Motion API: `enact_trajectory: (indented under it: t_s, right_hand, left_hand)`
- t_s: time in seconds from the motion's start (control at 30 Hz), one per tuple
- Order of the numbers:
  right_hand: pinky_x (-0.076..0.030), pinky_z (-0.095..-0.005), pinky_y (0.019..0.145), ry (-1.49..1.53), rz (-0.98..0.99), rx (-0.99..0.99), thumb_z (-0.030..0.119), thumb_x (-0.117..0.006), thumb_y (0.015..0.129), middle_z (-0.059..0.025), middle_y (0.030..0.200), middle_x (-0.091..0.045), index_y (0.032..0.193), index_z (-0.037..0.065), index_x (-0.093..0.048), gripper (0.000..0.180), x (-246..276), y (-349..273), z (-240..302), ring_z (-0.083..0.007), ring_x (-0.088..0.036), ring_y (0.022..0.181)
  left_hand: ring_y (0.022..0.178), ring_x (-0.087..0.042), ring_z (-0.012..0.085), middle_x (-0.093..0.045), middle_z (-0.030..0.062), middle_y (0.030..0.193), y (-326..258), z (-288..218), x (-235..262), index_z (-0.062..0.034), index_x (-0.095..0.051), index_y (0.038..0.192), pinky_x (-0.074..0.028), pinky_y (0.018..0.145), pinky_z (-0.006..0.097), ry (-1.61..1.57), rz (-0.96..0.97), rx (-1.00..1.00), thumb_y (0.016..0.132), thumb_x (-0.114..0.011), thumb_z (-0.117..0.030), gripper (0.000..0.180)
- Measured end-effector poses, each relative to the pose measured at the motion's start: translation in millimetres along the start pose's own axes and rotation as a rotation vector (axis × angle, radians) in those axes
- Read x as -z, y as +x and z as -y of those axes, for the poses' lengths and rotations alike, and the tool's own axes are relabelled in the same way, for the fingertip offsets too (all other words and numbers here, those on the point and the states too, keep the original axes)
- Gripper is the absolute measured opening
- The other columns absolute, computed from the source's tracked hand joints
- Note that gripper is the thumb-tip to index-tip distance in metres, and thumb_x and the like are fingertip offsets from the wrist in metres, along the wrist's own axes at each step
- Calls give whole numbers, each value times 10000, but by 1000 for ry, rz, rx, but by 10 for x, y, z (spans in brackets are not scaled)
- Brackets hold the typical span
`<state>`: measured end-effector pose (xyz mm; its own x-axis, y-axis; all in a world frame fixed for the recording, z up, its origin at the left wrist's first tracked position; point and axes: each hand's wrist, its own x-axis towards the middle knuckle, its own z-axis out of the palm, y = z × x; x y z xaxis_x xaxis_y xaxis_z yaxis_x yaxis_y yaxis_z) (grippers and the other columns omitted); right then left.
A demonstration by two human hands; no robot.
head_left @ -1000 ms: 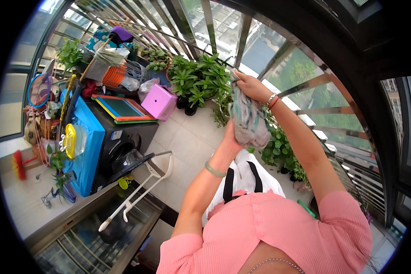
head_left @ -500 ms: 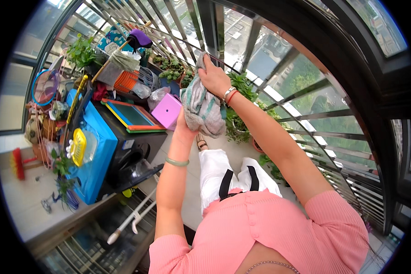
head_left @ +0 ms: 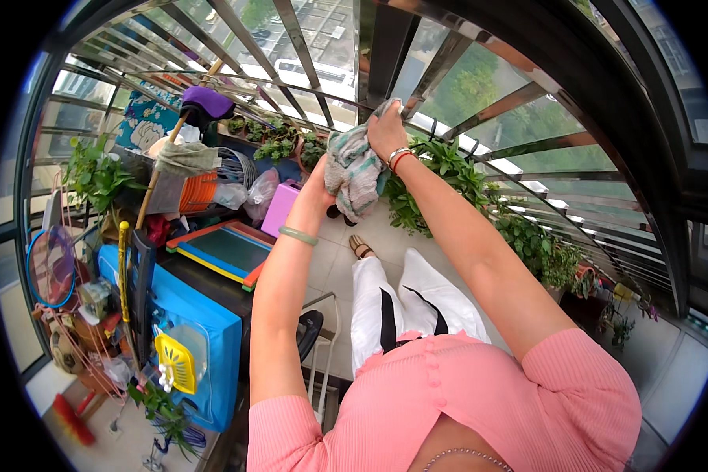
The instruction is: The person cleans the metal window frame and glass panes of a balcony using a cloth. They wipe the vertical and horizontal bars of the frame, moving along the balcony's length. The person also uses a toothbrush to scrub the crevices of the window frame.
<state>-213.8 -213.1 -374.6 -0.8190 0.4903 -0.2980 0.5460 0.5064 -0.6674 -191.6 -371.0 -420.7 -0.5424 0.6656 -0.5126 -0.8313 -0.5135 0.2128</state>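
A crumpled grey cloth with green stripes (head_left: pixel 351 175) hangs between my two hands, in front of the metal railing. My right hand (head_left: pixel 387 135) is closed round its upper end, close to the railing bars (head_left: pixel 291 47). The cloth's left side is held by my left hand (head_left: pixel 318 190), whose fingers are mostly hidden behind the fabric. A pink-purple box (head_left: pixel 280 208) stands just left of my left hand. Green leafy plants (head_left: pixel 452 177) grow below and to the right of my right hand.
At the left are a blue-covered surface (head_left: pixel 220 338), a colourful-framed board (head_left: pixel 230 250), a wooden pole (head_left: pixel 151 185) and an orange ribbed item (head_left: pixel 195 193). Potted plants (head_left: pixel 279 141) line the railing's foot. A white metal frame (head_left: pixel 322 346) stands beside my left leg.
My view has shifted, showing more plants on the right. Both hands have moved slightly with the cloth, the right one further right. The cloth stays gripped.
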Motion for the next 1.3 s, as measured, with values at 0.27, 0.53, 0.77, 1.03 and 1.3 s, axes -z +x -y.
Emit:
enact_trajectory:
  t_s: [0.27,0.53,0.77,1.03,1.3]
  right_hand:
    - [-468,-492,769,-166,82,166,126,-421,842,-286,986,-595,1351,-50,-231,572,-54,43,15,-445,-602,884]
    - [-488,-493,712,-303,186,209,158,-436,844,-231,906,-651,1378,48,-272,568,132,56,27,-410,-635,817]
    - [-496,-491,711,-249,145,256,193,-444,857,-224,878,-659,1389,11,-246,596,-11,211,-103,-406,-642,819]
    - [-454,-522,759,163,140,227,153,-420,865,-306,890,-610,1258,26,-385,415,112,65,-351,-472,-587,826]
    - [-440,-518,667,406,-202,129,108,-423,866,-314,802,-593,1312,-51,-303,488,470,-164,-440,-463,-581,761]
  left_hand:
    - [954,-616,228,-642,94,1064,-120,29,-143,-21,-599,1057,-516,838,361,59,-91,25,929,-471,-249,292]
    - [963,-614,224,-645,93,1055,-213,103,-248,-27,-599,1096,-507,852,368,114,-168,-46,923,-476,-252,309]
    - [986,-607,223,-628,98,1108,-213,102,-248,-18,-582,1120,-509,854,362,89,-106,-142,913,-527,-255,320]
    - [985,-601,178,-627,51,1130,-582,152,-954,-39,-575,1181,-485,855,315,375,-297,-52,931,-512,-296,364]
    - [890,-622,139,-640,55,1068,-310,-140,-1291,-20,-575,1172,-517,749,287,725,-339,218,941,-508,-280,355]
